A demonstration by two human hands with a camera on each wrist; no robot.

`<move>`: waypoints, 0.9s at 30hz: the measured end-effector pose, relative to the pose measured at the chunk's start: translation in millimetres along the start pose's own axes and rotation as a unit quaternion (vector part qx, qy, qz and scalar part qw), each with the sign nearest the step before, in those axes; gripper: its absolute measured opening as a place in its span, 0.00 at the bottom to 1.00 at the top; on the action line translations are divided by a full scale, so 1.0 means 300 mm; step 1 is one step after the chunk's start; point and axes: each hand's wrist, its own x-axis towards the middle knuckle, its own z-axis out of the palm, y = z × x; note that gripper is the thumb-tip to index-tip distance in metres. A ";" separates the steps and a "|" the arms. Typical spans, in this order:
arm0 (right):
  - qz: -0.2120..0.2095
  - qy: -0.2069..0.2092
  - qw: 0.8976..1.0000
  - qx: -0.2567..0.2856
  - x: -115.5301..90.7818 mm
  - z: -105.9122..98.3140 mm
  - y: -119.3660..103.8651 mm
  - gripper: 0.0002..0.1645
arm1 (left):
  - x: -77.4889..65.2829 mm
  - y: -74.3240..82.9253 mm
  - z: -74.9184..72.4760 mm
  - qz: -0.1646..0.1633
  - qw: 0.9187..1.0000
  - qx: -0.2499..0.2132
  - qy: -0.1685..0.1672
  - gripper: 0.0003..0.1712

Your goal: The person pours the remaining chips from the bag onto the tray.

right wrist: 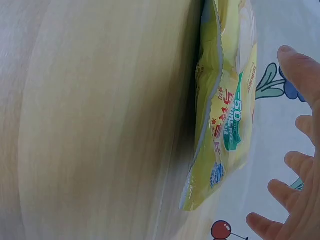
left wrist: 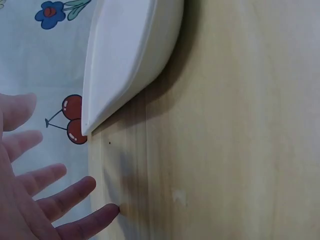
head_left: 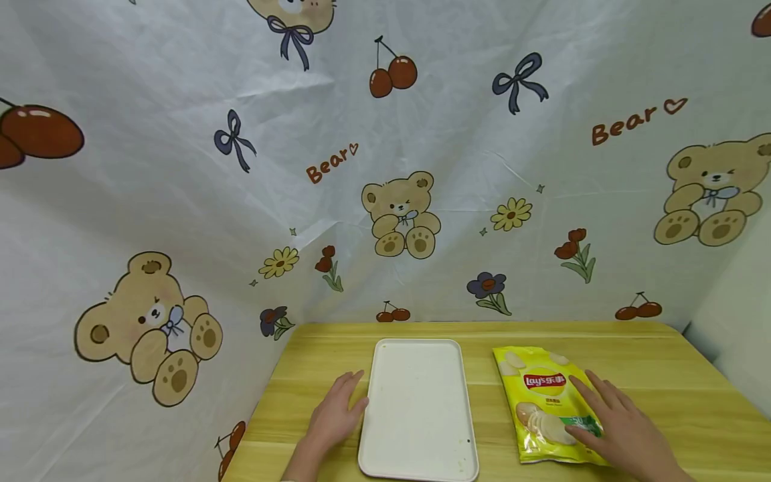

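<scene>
A white rectangular tray (head_left: pixel 415 408) lies on the wooden table, its long side running away from me. Beside its left edge is my left hand (head_left: pixel 336 412), fingers spread and holding nothing; in the left wrist view the tray's raised wall (left wrist: pixel 160 55) shows beyond the thumb. To the right lies a yellow Lay's chip bag (head_left: pixel 536 402), flat with its front up. My right hand (head_left: pixel 629 428) hovers over the bag's right side with fingers spread. The right wrist view shows a gap between those fingers (right wrist: pixel 295 195) and the bag (right wrist: pixel 225 125).
The wooden table (head_left: pixel 494 335) meets a hanging white cloth (head_left: pixel 452 134) printed with bears, cherries, bows and flowers at the back and left. A plain white surface (head_left: pixel 735 348) rises along the right side. Bare wood separates tray and bag.
</scene>
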 end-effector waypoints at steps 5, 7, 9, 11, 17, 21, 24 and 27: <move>0.001 -0.005 1.000 0.002 -0.001 0.007 0.002 0.62 | 0.002 0.005 0.005 -0.015 1.000 -0.023 -0.006 0.33; 0.003 -0.009 1.000 0.006 -0.001 0.011 0.000 0.61 | 0.004 0.005 0.009 -0.016 0.999 -0.029 -0.008 0.34; 0.005 -0.014 1.000 0.010 -0.002 0.014 -0.005 0.61 | 0.007 0.006 0.013 -0.017 0.999 -0.035 -0.010 0.34; 0.005 -0.016 1.000 0.012 -0.004 0.018 -0.012 0.61 | 0.011 0.005 0.017 -0.021 0.999 -0.045 -0.013 0.34; 0.004 -0.019 1.000 0.008 -0.004 0.024 -0.044 0.61 | 0.026 -0.001 0.028 -0.027 0.996 -0.082 -0.027 0.36; -0.005 -0.019 1.000 0.008 0.000 0.027 -0.067 0.61 | 0.036 -0.004 0.037 -0.040 0.994 -0.099 -0.035 0.37; -0.012 -0.017 1.000 0.007 0.003 0.032 -0.078 0.60 | 0.041 -0.006 0.044 -0.045 0.990 -0.122 -0.045 0.38; -0.017 -0.015 1.000 0.008 0.004 0.037 -0.084 0.59 | 0.044 -0.009 0.054 -0.034 0.986 -0.153 -0.056 0.37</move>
